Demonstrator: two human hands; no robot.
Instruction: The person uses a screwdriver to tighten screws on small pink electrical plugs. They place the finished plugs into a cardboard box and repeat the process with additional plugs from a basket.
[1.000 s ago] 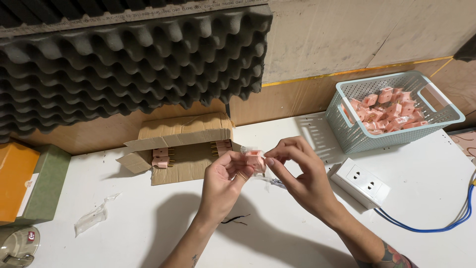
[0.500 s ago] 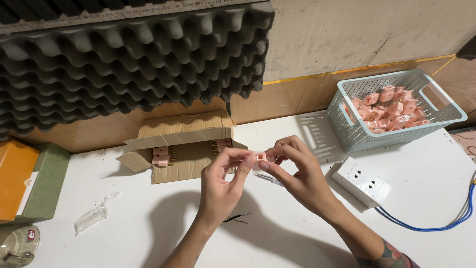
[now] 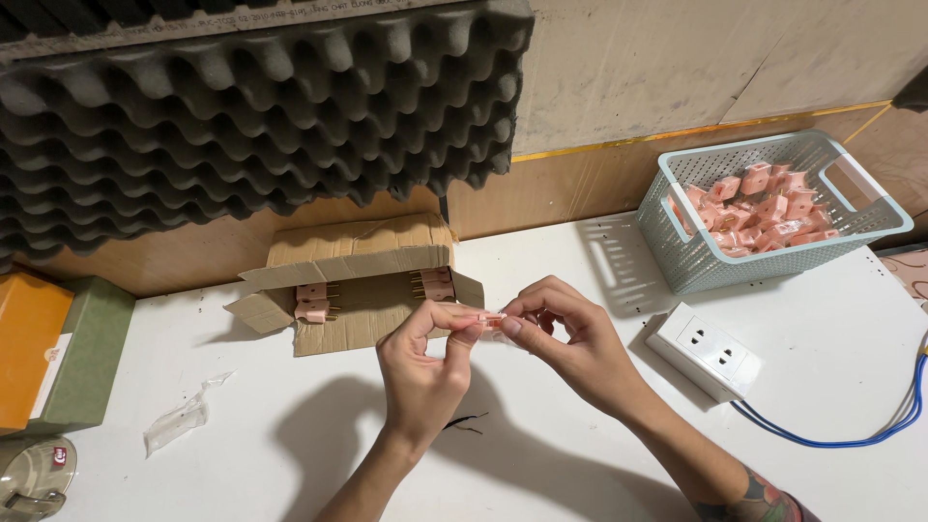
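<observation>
My left hand and my right hand meet above the white table, both pinching one small pink plug in a clear plastic wrapper. The piece is mostly hidden by my fingertips. Just behind my hands lies an open cardboard box on its side, with several pink plugs showing inside it.
A light blue plastic basket of pink plugs stands at the back right. A white socket block with a blue cable lies right of my hands. An empty clear wrapper, orange and green boxes sit left. Dark foam covers the wall.
My hands have drawn slightly closer together and lower, with the fingers shifting on the wrapped plug. Nothing else on the table has moved.
</observation>
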